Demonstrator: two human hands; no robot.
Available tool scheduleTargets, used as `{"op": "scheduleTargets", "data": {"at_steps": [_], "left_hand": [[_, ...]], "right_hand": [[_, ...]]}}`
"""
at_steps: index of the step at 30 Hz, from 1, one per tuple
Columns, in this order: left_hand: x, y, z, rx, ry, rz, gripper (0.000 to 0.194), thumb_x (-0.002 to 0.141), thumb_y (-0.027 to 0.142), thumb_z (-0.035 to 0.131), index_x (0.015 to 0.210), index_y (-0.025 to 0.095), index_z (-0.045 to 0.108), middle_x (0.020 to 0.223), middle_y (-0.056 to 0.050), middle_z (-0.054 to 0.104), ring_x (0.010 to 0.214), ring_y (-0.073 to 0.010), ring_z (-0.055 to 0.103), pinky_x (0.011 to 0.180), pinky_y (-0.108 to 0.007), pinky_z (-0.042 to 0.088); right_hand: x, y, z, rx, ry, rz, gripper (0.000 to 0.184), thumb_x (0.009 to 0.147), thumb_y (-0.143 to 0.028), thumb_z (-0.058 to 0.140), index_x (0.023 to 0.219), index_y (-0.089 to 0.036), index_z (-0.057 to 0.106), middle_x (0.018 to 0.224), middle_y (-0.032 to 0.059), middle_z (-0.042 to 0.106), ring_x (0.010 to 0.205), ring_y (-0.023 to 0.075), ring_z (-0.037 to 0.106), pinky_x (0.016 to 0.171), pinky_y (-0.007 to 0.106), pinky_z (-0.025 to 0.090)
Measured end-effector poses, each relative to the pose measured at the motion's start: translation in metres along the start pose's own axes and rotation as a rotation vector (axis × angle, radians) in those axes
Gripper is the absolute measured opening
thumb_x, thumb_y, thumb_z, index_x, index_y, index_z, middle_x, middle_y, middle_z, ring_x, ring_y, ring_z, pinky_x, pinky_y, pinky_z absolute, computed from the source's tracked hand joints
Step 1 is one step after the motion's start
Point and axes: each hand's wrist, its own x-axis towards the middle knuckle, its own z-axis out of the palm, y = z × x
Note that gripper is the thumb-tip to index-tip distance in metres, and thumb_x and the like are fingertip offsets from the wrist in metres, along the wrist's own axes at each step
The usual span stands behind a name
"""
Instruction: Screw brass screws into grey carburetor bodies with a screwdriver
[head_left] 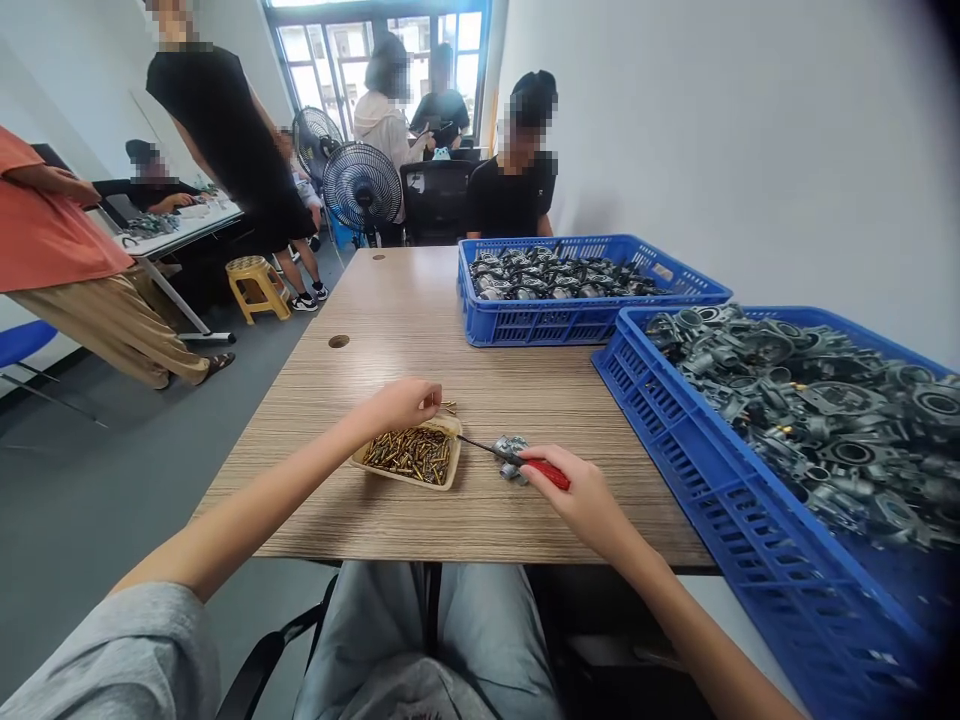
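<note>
My right hand (574,490) is closed round the red handle of a screwdriver (546,472). Its dark shaft points left, and the tip is at the right rim of a cream plastic tray (451,470). Inside the tray lie many small brass-coloured pieces (409,455). Over the tray's far edge is my left hand (411,403), its fingers curled together; what they hold, if anything, is hidden. A few brass pieces (448,407) show just right of those fingertips. Partly behind the screwdriver, a grey metal carburetor body (511,447) rests on the wood-grain table (300,490).
A blue crate (675,430) heaped with metal castings stands at the right. Another blue crate (540,325) of similar parts sits further back. A person (514,195) is seated beyond the table. Fans (363,190), a yellow stool (256,288) and other people are at the left.
</note>
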Motion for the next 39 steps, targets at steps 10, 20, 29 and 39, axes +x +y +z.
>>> {"op": "scheduleTargets", "data": {"at_steps": [10,20,29,39], "left_hand": [[-0.025,0.024,0.023,0.171,-0.193,0.107,0.031,0.095,0.021,0.052,0.12,0.026,0.07,0.108,-0.007,0.079,0.096,-0.0245,0.075,0.074,-0.03,0.051],[-0.04,0.023,0.027,0.324,-0.193,0.116,0.041,0.097,0.017,0.047,0.132,0.025,0.067,0.117,-0.012,0.078,0.093,-0.0276,0.077,0.071,-0.031,0.054],[-0.048,0.015,0.02,0.23,-0.144,0.064,0.038,0.096,0.018,0.047,0.128,0.023,0.067,0.114,-0.009,0.078,0.094,-0.0254,0.076,0.072,-0.031,0.05],[-0.047,0.01,0.022,-0.212,-0.043,0.049,0.022,0.099,0.035,0.063,0.117,0.023,0.069,0.099,-0.002,0.077,0.088,-0.0189,0.07,0.076,-0.027,0.046]], "right_hand": [[0.001,-0.011,-0.006,-0.043,-0.022,-0.043,0.019,0.098,-0.033,0.063,0.109,-0.024,0.076,0.109,0.0074,0.081,0.101,0.026,0.076,0.091,0.039,0.059],[0.013,-0.05,-0.022,-0.072,-0.138,-0.132,0.017,0.096,-0.025,0.065,0.109,-0.025,0.076,0.108,0.0055,0.08,0.1,0.024,0.077,0.09,0.036,0.06],[0.028,-0.051,-0.016,-0.081,-0.094,-0.102,0.018,0.096,-0.027,0.063,0.109,-0.023,0.073,0.108,0.0081,0.08,0.1,0.0257,0.075,0.092,0.039,0.059],[0.04,-0.064,-0.009,-0.056,0.014,-0.073,0.015,0.095,-0.033,0.066,0.103,-0.024,0.075,0.101,0.0053,0.08,0.09,0.0238,0.074,0.078,0.033,0.056]]}}
